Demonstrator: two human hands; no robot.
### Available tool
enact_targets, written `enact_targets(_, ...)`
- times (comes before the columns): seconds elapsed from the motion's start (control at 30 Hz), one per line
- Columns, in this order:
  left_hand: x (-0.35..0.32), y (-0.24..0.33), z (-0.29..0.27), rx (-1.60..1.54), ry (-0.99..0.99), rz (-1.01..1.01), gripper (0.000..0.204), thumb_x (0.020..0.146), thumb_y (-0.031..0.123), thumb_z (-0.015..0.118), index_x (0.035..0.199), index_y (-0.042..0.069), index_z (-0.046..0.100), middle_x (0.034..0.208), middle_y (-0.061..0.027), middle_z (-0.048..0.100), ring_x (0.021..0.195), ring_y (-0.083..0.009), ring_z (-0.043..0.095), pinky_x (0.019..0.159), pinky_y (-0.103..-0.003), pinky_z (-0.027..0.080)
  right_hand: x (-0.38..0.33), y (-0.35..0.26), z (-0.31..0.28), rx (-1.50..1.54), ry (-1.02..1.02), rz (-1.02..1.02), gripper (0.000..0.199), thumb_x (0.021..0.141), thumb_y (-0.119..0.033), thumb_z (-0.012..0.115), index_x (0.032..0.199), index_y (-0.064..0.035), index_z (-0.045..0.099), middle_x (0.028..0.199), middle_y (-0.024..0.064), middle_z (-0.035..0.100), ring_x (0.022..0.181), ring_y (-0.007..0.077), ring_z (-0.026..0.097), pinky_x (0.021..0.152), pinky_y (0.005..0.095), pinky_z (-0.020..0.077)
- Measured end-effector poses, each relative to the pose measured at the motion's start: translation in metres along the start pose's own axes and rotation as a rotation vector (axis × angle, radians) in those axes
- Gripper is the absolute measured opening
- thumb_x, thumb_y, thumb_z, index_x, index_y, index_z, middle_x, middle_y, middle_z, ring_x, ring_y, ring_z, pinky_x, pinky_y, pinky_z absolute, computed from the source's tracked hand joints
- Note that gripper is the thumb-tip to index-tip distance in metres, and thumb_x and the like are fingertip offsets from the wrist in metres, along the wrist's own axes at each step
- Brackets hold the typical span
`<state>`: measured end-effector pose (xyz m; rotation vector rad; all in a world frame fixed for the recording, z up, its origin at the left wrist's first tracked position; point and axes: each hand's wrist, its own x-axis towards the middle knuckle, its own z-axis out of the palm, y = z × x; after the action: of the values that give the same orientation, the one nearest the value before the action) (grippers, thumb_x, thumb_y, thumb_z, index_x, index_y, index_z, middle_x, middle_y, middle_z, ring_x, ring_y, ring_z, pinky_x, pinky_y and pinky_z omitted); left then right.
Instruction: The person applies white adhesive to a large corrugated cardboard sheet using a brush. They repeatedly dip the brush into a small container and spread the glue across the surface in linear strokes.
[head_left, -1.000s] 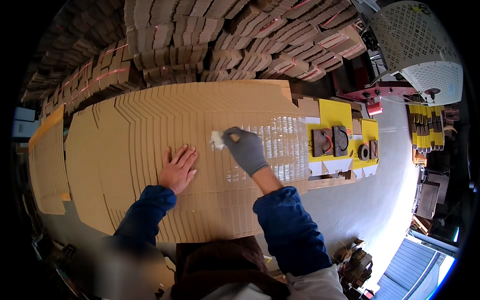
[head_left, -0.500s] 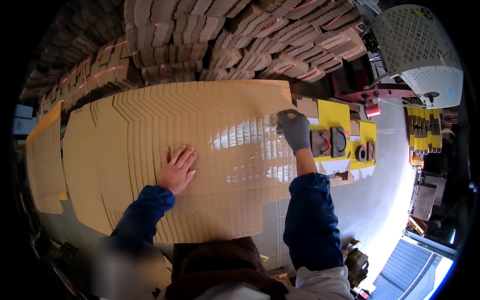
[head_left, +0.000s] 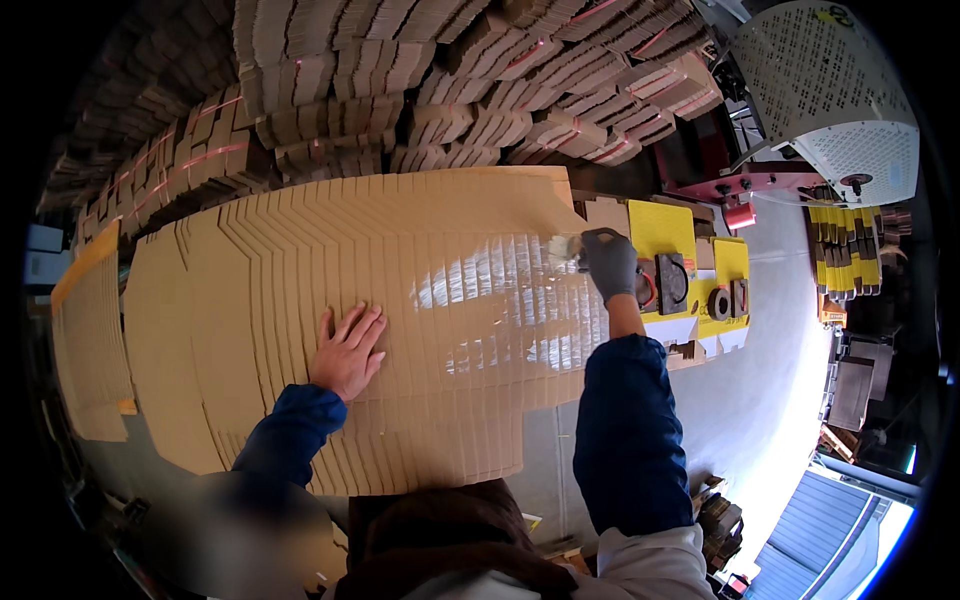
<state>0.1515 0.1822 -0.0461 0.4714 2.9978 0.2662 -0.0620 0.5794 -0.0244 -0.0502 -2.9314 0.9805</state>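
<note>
Brown cardboard sheets lie fanned out in front of me, overlapping so that each shows a narrow strip. My bare left hand rests flat on them left of the middle, its fingers spread. My right hand, in a dark grey glove, is closed round a brush at the sheets' right end. The brush's pale bristles touch the cardboard, while the glove hides most of its handle. A wet, shiny coating covers the strips between my hands.
Beyond the sheets rise tied stacks of folded cardboard. To the right, a pile of yellow printed cardboard carries dark blocks with handles and a tape roll. A machine with a perforated guard stands at the far right.
My right hand and the brush have moved a little to the right along the sheets' far right part. My left hand stays flat on the cardboard.
</note>
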Motion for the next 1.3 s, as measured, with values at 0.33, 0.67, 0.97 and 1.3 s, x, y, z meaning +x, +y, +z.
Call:
enact_targets(0.33, 0.001, 0.001, -0.003, -0.048, -0.013, 0.001, 0.056, 0.086, 0.028, 0.065, 0.137, 0.011, 0.050, 0.147, -0.0019, 0.043, 0.140, -0.0234, 0.034, 0.114, -0.060, 0.021, 0.008, -0.002, -0.007, 0.293, -0.124, 0.304, 0.029, 0.081, -0.032, 0.066, 0.086, -0.0040, 0.072, 0.081, 0.0200, 0.070, 0.079, 0.0377, 0.068, 0.073, 0.0405, 0.0543)
enact_targets(0.67, 0.002, 0.002, -0.002, -0.047, -0.010, -0.004, 0.057, 0.085, 0.027, 0.067, 0.137, 0.010, 0.050, 0.147, -0.0028, 0.043, 0.138, -0.0242, 0.035, 0.112, -0.061, 0.023, 0.022, 0.026, -0.043, 0.274, -0.127, 0.321, 0.028, 0.087, -0.025, 0.060, 0.074, -0.0004, 0.067, 0.070, 0.0144, 0.069, 0.064, 0.0253, 0.070, 0.062, 0.0342, 0.0556)
enact_targets(0.97, 0.001, 0.002, -0.003, -0.058, -0.057, -0.007, 0.058, 0.084, 0.023, 0.065, 0.137, 0.007, 0.049, 0.148, -0.0061, 0.042, 0.140, -0.0283, 0.032, 0.114, -0.061, 0.019, 0.019, 0.019, -0.013, 0.085, 0.002, 0.050, 0.030, 0.084, -0.029, 0.064, 0.088, 0.0000, 0.071, 0.081, 0.0178, 0.071, 0.072, 0.0285, 0.071, 0.066, 0.0335, 0.0550)
enact_targets(1.3, 0.003, 0.002, -0.001, -0.054, -0.032, 0.013, 0.060, 0.082, 0.022, 0.067, 0.138, 0.007, 0.049, 0.148, -0.0064, 0.041, 0.140, -0.0288, 0.032, 0.114, -0.061, 0.020, 0.031, 0.043, -0.026, 0.316, -0.016, 0.330, 0.028, 0.082, -0.025, 0.066, 0.079, 0.0021, 0.069, 0.069, 0.0137, 0.069, 0.056, 0.0218, 0.067, 0.056, 0.0325, 0.0536)
